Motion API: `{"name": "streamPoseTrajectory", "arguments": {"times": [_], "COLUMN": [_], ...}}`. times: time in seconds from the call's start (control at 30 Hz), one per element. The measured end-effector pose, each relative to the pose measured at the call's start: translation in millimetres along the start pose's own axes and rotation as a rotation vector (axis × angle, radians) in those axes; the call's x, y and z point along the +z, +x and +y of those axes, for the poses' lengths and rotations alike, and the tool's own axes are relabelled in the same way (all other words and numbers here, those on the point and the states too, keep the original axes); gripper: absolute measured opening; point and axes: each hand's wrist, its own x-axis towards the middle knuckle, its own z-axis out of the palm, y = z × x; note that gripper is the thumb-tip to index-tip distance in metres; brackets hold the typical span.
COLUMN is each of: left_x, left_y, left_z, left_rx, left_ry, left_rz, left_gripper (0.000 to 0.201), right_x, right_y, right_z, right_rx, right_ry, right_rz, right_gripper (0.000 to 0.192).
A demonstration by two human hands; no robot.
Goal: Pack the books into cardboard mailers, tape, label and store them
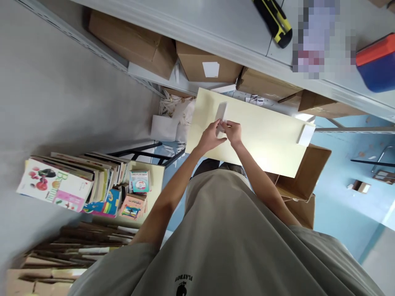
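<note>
Over the left part of a pale yellow tabletop (262, 135), a slim white box-like piece (221, 112) lies between my two hands, its long side pointing away from me. My left hand (212, 137) grips its near left side, with the thumb stretched along the front. From the right, my right hand (232, 132) pinches the same piece with bent fingers. The fingertips of both hands meet near its middle and cover part of it. A white box (306, 135) sits at the tabletop's right end.
Cardboard boxes (210, 61) fill the shelf behind the tabletop. On the upper shelf lie a yellow-black utility knife (274, 22) and a red-blue object (378, 63). Stacked books (58, 183) and flattened cardboard (80, 242) are at left. An open carton (314, 172) stands at right.
</note>
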Motion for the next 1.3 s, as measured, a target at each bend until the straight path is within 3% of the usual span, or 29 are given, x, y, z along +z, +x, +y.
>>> {"name": "streamPoseTrajectory", "arguments": {"times": [0.13,0.27,0.33,0.47,0.63,0.77,0.93,1.1,1.3], "left_x": [3.3,-19.6,-31.1,-41.7,-37.4,-32.4,-23.6,-7.7,18.4], "left_y": [16.7,55.5,76.4,106.7,108.1,72.5,0.4,-80.2,-195.0], "left_z": [-17.8,-55.2,-72.7,-96.8,-106.3,-89.4,-41.1,0.3,26.9], "left_rx": [-0.09,-0.105,-0.145,-0.224,-0.181,-0.149,-0.038,-0.045,-0.06], "left_ry": [-0.014,-0.331,-0.438,-0.386,-0.422,-0.541,-0.568,-0.57,-0.571], "left_rz": [0.199,0.197,0.168,0.192,0.283,0.325,0.389,0.48,0.649], "left_gripper": [0.054,0.031,0.031,0.032,0.052,0.051,0.023,0.013,0.028], "right_x": [19.0,21.0,22.9,34.8,43.2,31.5,6.8,-11.8,-23.4], "right_y": [-0.9,11.6,21.2,38.9,53.0,51.8,26.9,-23.0,-94.6], "right_z": [-5.5,0.3,8.8,31.2,47.0,41.1,21.6,-1.2,-18.3], "right_rx": [-0.116,-0.198,-0.148,0.025,0.089,0.059,-0.081,-0.214,-0.223], "right_ry": [-0.228,-0.358,-0.439,-0.525,-0.547,-0.473,-0.276,-0.089,-0.013], "right_rz": [-0.03,-0.145,-0.209,-0.34,-0.391,-0.419,-0.458,-0.541,-0.719], "right_gripper": [0.052,0.056,0.059,0.061,0.067,0.079,0.104,0.095,0.075]}}
